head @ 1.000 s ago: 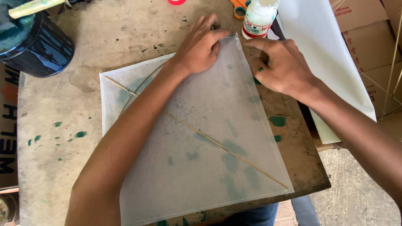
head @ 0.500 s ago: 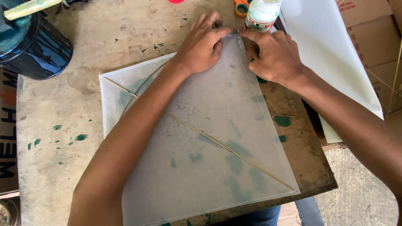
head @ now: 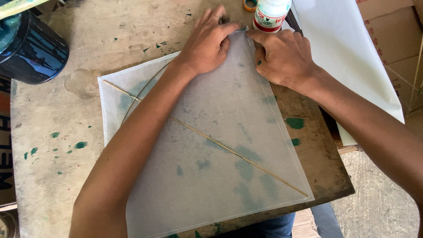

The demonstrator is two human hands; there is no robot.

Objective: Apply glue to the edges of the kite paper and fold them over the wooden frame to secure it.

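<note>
One translucent white paper kite sheet [head: 211, 145] lay flat on one paint-spotted wooden table [head: 53, 176], its long axis following one thin bamboo stick [head: 229, 150] running diagonally away from the fingers. Left hand [head: 207, 42] and right hand [head: 282, 55] pressed its far corner, fingers spread, beside one white glue bottle [head: 271, 13]

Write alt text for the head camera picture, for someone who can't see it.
Two bare hands, the left hand and the right hand, press the top corner of a translucent paper kite flat on a paint-stained wooden table. A thin stick crosses the kite diagonally. A white glue bottle stands just beyond the hands, a dark blue can at far left.
</note>
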